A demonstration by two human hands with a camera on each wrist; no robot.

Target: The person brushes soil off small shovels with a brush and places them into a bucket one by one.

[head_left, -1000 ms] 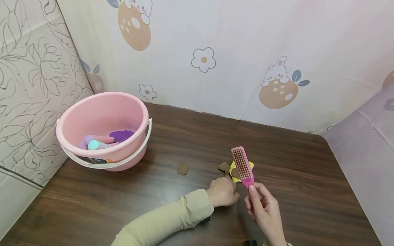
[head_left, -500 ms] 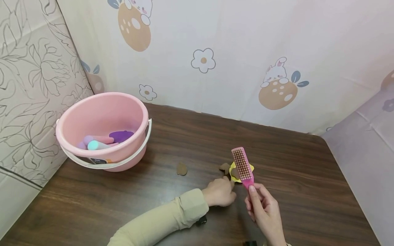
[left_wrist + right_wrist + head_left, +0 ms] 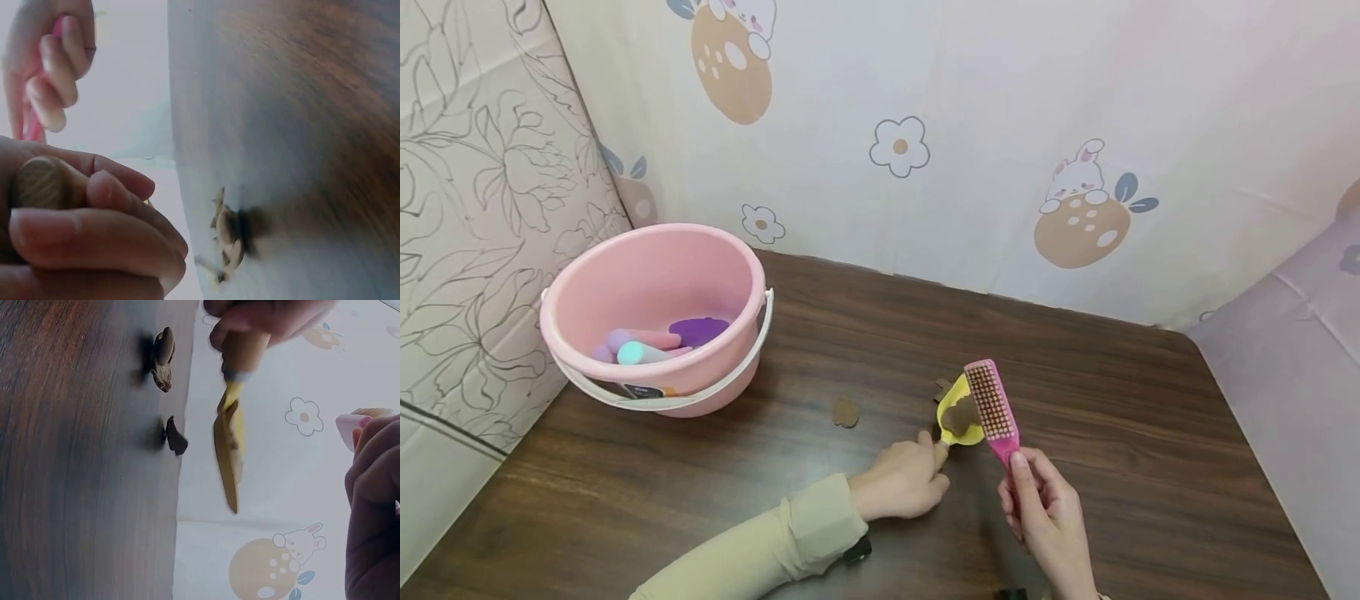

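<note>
My left hand [image 3: 901,477] grips a small yellow shovel [image 3: 974,435] by its wooden handle [image 3: 242,355]. A flat brown piece [image 3: 959,415] lies on the scoop, which is off the table in the right wrist view. The handle's round end [image 3: 41,182] pokes out between my left fingers in the left wrist view. My right hand [image 3: 1051,510] holds a pink brush [image 3: 991,402] upright by its handle, its bristles facing the head camera. The brush overlaps the scoop's right side in the head view. Another brown piece [image 3: 943,387] shows just behind the scoop.
One more brown piece [image 3: 845,412] lies on the dark wooden table [image 3: 1120,433], left of the shovel. A pink bucket [image 3: 722,375] with a white handle stands at the back left, with purple, pink and turquoise things inside. Patterned cloth [image 3: 985,167] hangs behind the table.
My left hand has drawn back to the left with the shovel, whose scoop and handle now show with the brown piece on it. My right hand and the brush have hardly moved.
</note>
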